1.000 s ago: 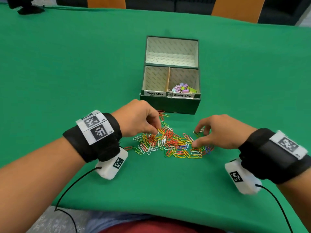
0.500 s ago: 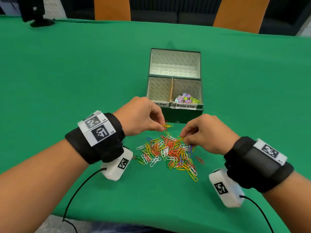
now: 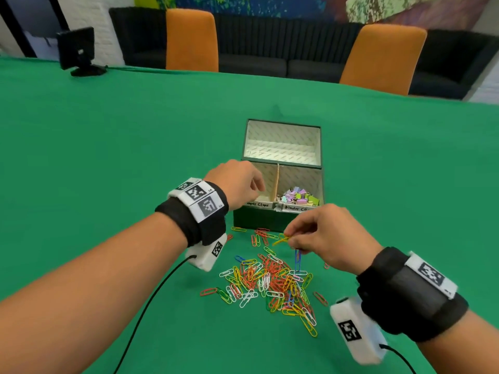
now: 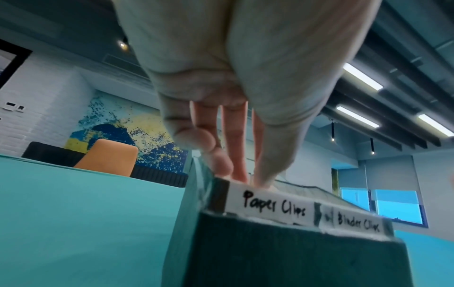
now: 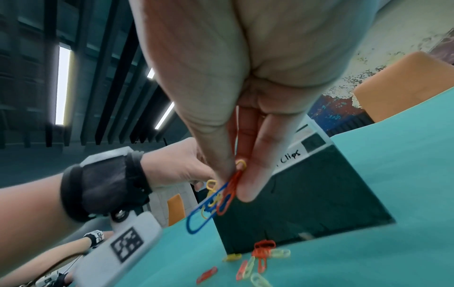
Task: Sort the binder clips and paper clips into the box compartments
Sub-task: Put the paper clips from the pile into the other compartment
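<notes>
A dark green box [image 3: 256, 218] stands open on the green table, with front compartments labelled "Paper Clips" [image 4: 272, 205] and "Binder Clips" [image 4: 358, 223]. Pastel binder clips [image 3: 299, 198] fill the right compartment. My left hand [image 3: 256, 188] hangs over the paper clip compartment, its fingers [image 4: 236, 155] straight and dipping behind the front rim, with no clip showing in them. My right hand [image 3: 293, 241] is raised in front of the box [image 5: 307, 203] and pinches several paper clips [image 5: 221, 200], blue, red and yellow. A pile of coloured paper clips [image 3: 270, 282] lies below both hands.
A few stray paper clips [image 3: 260, 234] lie against the box's front wall. Two orange chairs [image 3: 191, 40] stand behind the far table edge, and a black device [image 3: 78, 49] sits at the far left. Cables [image 3: 151, 300] trail from the wrist cameras toward me.
My left hand has left the pile and moved up over the paper clip compartment. My right hand has lifted clips off the pile toward the box. The head view has tilted upward.
</notes>
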{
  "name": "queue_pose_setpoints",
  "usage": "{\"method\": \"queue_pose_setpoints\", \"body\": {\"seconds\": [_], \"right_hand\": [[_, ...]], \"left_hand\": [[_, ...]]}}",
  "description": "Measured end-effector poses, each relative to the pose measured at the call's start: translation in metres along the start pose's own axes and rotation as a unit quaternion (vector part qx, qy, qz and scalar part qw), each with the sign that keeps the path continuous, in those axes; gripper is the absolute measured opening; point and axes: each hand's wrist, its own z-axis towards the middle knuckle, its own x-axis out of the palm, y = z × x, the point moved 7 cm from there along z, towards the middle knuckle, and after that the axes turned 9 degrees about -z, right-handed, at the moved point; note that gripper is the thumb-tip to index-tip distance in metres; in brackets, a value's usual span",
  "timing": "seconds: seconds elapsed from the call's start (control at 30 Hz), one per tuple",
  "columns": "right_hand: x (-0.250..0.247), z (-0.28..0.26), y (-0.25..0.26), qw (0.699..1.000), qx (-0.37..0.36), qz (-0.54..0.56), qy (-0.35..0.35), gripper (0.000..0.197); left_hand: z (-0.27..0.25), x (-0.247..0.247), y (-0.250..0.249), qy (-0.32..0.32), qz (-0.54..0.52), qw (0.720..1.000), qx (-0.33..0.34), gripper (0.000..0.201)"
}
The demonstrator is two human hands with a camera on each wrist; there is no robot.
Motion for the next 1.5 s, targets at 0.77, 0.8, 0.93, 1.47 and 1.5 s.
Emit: {"method": "queue_pose_setpoints", "body": {"seconds": [0.77, 0.8, 0.93, 1.47, 1.5], "right_hand": [[-0.027, 0.087, 0.065, 0.976, -0.085, -0.145, -0.138, 0.018], [-0.030, 0.073, 0.068, 0.973, -0.099, -0.131, -0.160, 0.018], [-0.008, 0.031, 0.063, 0.975, -0.110, -0.160, -0.106, 0.019], [0.081, 0.029, 0.026, 0.939, -0.092, -0.298, 0.143, 0.046], [0.079, 0.028, 0.024, 0.944, -0.096, -0.283, 0.144, 0.044]], "left_hand": [[-0.063, 0.042, 0.038, 0.093, 0.027, 0.995, 0.020, 0.028], [-0.061, 0.045, 0.041, 0.107, 0.045, 0.993, 0.016, 0.033], [-0.059, 0.065, 0.045, 0.176, 0.111, 0.978, 0.003, 0.049], [-0.087, 0.073, 0.035, 0.199, 0.043, 0.979, 0.020, 0.033], [-0.091, 0.073, 0.034, 0.204, 0.034, 0.978, 0.020, 0.040]]}}
